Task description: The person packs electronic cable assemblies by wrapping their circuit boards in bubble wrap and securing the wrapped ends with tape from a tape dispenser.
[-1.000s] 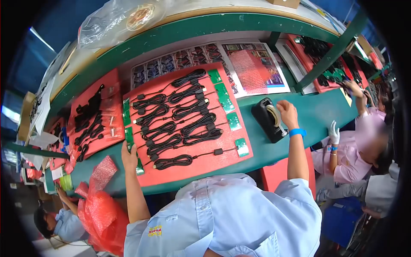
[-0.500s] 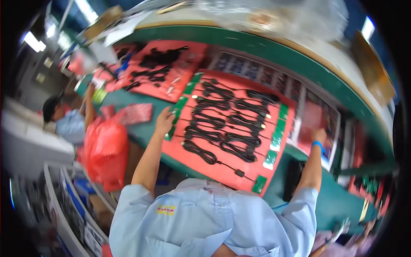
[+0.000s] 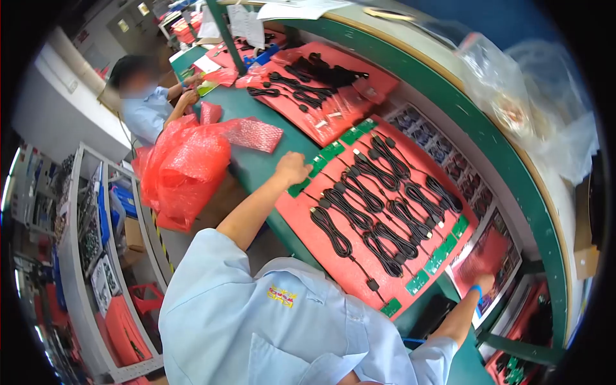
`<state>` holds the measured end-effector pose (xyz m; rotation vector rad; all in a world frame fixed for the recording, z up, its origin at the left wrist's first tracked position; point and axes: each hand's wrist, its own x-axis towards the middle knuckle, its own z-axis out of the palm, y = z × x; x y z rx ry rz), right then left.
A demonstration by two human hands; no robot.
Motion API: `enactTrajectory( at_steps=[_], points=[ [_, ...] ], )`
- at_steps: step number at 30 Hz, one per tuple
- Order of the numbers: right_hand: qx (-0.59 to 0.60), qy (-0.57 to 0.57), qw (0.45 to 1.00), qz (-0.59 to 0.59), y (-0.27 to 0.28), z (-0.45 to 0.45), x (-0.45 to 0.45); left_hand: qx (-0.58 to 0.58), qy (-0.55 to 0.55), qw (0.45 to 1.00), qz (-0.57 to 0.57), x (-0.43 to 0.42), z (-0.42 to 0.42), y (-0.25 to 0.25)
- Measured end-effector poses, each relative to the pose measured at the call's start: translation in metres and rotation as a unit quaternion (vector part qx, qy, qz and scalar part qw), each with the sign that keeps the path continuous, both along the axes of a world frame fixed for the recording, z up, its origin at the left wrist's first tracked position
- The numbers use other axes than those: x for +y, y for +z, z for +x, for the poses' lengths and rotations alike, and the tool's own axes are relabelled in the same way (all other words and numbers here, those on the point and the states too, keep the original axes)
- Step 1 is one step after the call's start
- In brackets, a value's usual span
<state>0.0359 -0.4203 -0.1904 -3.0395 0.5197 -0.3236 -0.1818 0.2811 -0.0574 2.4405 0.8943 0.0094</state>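
My left hand (image 3: 293, 169) is at the left edge of the pink foam sheet (image 3: 289, 215), beside the green circuit boards (image 3: 328, 153); its fingers are bent and what they hold, if anything, cannot be made out. Bundled black cables (image 3: 330, 231) lie in rows on the sheet, with more green boards (image 3: 440, 255) along its right side. My right hand (image 3: 484, 281) is over the pink bubble wrap (image 3: 486, 258) on the printed sheet; its fingers are too small and blurred to read. Near my right forearm stands the black tape dispenser (image 3: 434, 314).
Red bubble wrap (image 3: 186, 163) bulges over the table's left edge. Behind it, a co-worker (image 3: 144, 106) in light blue works at the table. A second pink sheet (image 3: 378, 83) holds black cables. Clear plastic bags (image 3: 513, 96) lie on the upper shelf, and racks (image 3: 96, 256) stand at left.
The view has swung left. My right hand has moved from the tape dispenser to the pink bubble wrap on the printed sheet. My left hand remains by the foam sheet's left edge.
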Motion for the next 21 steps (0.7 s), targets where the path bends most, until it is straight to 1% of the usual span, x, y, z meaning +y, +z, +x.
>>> enactTrajectory(
  at_steps=[1,2,3,5,6,7,8,9,10,11,12,14,15,16,18,19,21],
  points=[
    [-0.066,-0.056,0.994,0.061,0.012,-0.011,0.005,0.040,-0.027,0.997,0.055,-0.004,-0.005,-0.003],
    [-0.099,-0.049,0.989,0.101,0.030,-0.021,0.010,0.082,-0.055,0.989,0.110,-0.008,-0.011,-0.005],
    [-0.130,-0.045,0.981,0.140,0.041,-0.031,0.010,0.081,-0.049,0.990,0.106,-0.014,-0.019,-0.006],
    [-0.171,-0.079,0.965,0.181,0.047,-0.038,-0.001,0.032,-0.044,0.990,0.132,-0.031,-0.036,0.000],
    [-0.174,-0.075,0.966,0.178,0.050,-0.044,-0.006,0.007,-0.042,0.989,0.144,-0.035,-0.041,0.002],
    [-0.217,-0.109,0.895,0.376,0.055,-0.051,-0.012,0.004,-0.039,0.989,0.140,-0.035,-0.044,0.002],
    [-0.248,-0.136,0.782,0.556,0.058,-0.053,-0.015,-0.017,-0.034,0.990,0.133,-0.036,-0.047,0.002],
    [-0.249,-0.133,0.784,0.552,0.066,-0.060,-0.016,-0.038,-0.030,0.991,0.125,-0.035,-0.049,0.001],
    [-0.197,-0.075,0.679,0.703,0.083,-0.076,-0.009,-0.058,-0.026,0.991,0.116,-0.034,-0.051,0.000],
    [-0.136,-0.015,0.548,0.825,0.102,-0.095,0.002,-0.059,-0.025,0.992,0.110,-0.031,-0.052,-0.001],
    [-0.136,-0.013,0.552,0.822,0.120,-0.109,0.023,-0.069,-0.015,0.993,0.097,-0.028,-0.052,-0.001],
    [-0.117,0.031,0.445,0.887,0.157,-0.135,0.093,-0.083,0.002,0.994,0.070,-0.021,-0.054,-0.003],
    [-0.107,0.073,0.458,0.879,0.176,-0.148,0.138,-0.081,-0.003,0.995,0.066,-0.014,-0.054,-0.006],
    [-0.099,0.112,0.471,0.869,0.194,-0.158,0.188,-0.087,0.000,0.996,0.006,-0.002,-0.053,-0.011],
    [-0.030,0.155,0.483,0.861,0.221,-0.170,0.268,-0.092,-0.004,0.989,-0.120,0.016,-0.051,-0.021],
    [-0.023,0.156,0.516,0.842,0.221,-0.168,0.297,-0.085,-0.019,0.988,-0.127,0.022,-0.051,-0.022],
    [0.006,0.182,0.535,0.825,0.234,-0.173,0.365,-0.057,-0.010,0.956,-0.289,0.035,-0.051,-0.017]
  ],
)
